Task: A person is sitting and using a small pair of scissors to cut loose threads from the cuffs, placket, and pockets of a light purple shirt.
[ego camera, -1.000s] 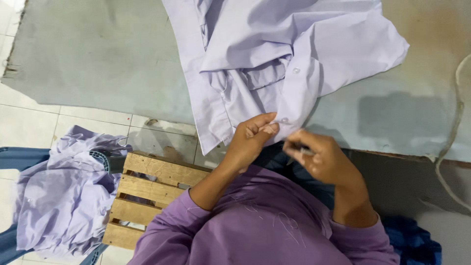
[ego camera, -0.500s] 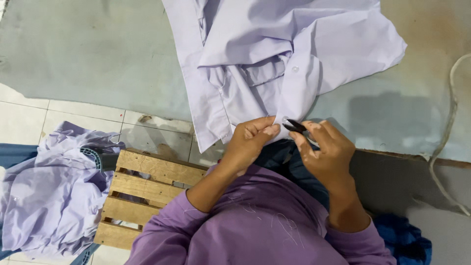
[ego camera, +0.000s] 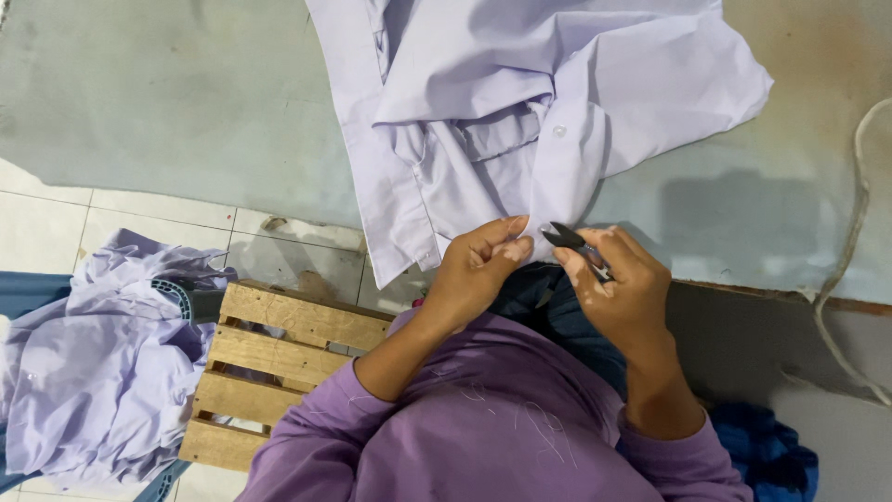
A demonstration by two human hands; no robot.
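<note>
The left hand [ego camera: 478,265] is pinching the lower edge of the pale lilac shirt [ego camera: 520,112] spreading toward twelve o'clock over the grey table [ego camera: 167,121], while the right hand [ego camera: 618,288], at its three o'clock, is gripping small black thread snips [ego camera: 567,240] touching that edge.

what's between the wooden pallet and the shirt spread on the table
In the head view, a strip of white tiled floor separates the wooden pallet from the lilac shirt, whose hem overhangs the table edge.
</note>
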